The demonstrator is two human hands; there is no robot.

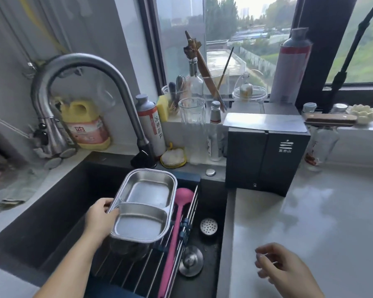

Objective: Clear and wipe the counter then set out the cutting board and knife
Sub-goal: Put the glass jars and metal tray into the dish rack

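My left hand (99, 218) grips the left rim of a two-compartment steel tray (143, 204), held over the roll-up rack (138, 267) across the dark sink (41, 211). A dark round item sits under the tray on the rack. My right hand (284, 269) hovers over the pale grey counter (321, 222) at the front, fingers loosely apart and holding nothing. A knife (267, 122) with a wooden handle lies flat on top of a black box (265, 160) at the back of the counter. No cutting board is visible.
A pink ladle (174, 229) lies on the rack beside the tray. A curved faucet (84, 67) arches over the sink. Bottles, a glass cup (191, 110), sponges and a tall can (291, 65) crowd the window sill. A drain strainer (208, 226) and plug (191, 260) lie in the sink.
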